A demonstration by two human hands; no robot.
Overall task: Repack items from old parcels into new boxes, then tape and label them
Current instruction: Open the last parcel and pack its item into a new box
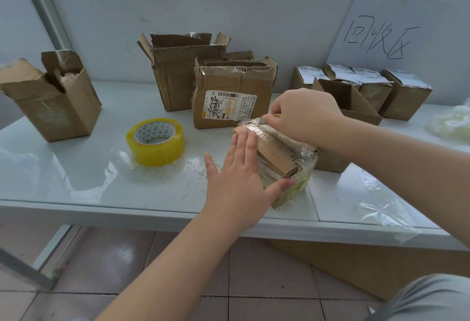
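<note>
A small cardboard parcel (pixel 279 158) wrapped in clear tape lies tilted on the white table (pixel 76 168), near its front edge. My left hand (pixel 239 175) presses flat on the parcel's left side, with the thumb against its near end. My right hand (pixel 305 114) grips a small knife (pixel 264 119) whose blade touches the far top edge of the parcel. A roll of yellowish packing tape (pixel 155 141) lies flat to the left of the parcel.
Opened old boxes stand behind: one at the left (pixel 53 102), a tall one (pixel 183 71) and a labelled one (pixel 229 96). Several labelled boxes (pixel 376 86) line the right rear under a handwritten sign (pixel 381 38). Plastic wrap (pixel 381 206) lies at the right.
</note>
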